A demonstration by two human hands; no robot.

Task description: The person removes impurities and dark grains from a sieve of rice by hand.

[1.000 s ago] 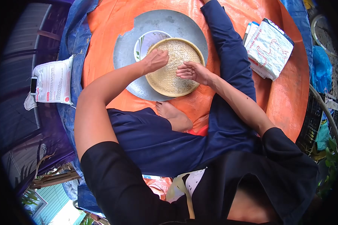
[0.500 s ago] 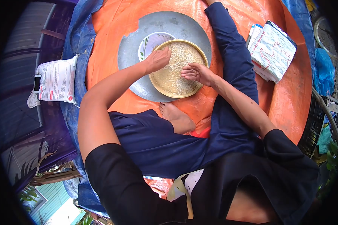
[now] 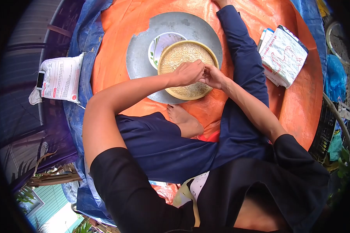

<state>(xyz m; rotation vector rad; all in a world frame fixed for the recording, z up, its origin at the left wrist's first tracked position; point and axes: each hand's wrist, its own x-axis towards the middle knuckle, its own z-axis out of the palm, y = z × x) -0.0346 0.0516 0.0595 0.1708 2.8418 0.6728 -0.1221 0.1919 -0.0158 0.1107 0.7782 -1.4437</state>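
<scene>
A round woven basket (image 3: 175, 52) with a light rim holds pale, rice-like grains, some whiter than others. My left hand (image 3: 189, 73) is over the basket, back up, with its fingers closed at the tips. Meeting it at the basket's right side is my right hand (image 3: 214, 76), its fingers curled in against the left fingertips. Whatever is pinched between the hands is too small or hidden to make out. Under the basket's left edge lies a white bowl (image 3: 154, 48) with a green leaf pattern. Both rest on a round grey metal tray (image 3: 138, 58).
An orange tarp (image 3: 116, 46) covers the ground, edged by blue tarp (image 3: 83, 35). Folded printed sacks (image 3: 284, 56) lie at the right. A white printed bag (image 3: 62, 79) with a phone (image 3: 40, 80) sits at the left. My bare foot (image 3: 186, 120) is near the tray.
My left hand has moved right across the basket to meet my right hand. The right hand's fingers, stretched out before, are now curled in. The view has shifted slightly.
</scene>
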